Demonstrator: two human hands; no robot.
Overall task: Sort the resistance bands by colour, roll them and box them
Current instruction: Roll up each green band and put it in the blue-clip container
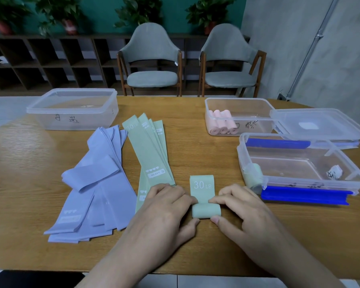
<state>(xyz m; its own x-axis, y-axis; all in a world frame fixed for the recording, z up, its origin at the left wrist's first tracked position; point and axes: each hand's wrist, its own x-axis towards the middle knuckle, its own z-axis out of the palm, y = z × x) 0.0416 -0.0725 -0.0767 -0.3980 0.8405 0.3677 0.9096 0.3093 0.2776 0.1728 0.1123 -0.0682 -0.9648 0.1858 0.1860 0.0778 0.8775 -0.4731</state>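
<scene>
Two hands work low in the centre of the head view, rolling one green band (204, 196) on the wooden table (195, 146). The left hand (166, 206) and right hand (240, 204) each pinch an end of the roll, fingertips on top and thumbs against its near side; neither hand is clenched empty or released. Roughly half the band is wound, and the flat tail printed "30 LB" lies just beyond the roll.

To do this step well, I judge the fingers should push evenly from both ends so the roll stays straight and its edges line up, with steady downward pressure so the springy material does not unwind.

Left of the hands, a fan of flat green bands (150, 150) lies beside a looser pile of lilac bands (98, 183); both look thin, smooth, matte and rubbery. At right centre, a clear plastic box with blue clips (299, 163) holds one green roll (254, 177) at its left end. Behind it, in the upper right, another clear box (239, 115) holds pink rolls (222, 123), with a clear lid (320, 125) lying just beside it. A third clear box (73, 109) in the upper left shows no bands inside, only handwriting on its wall
</scene>
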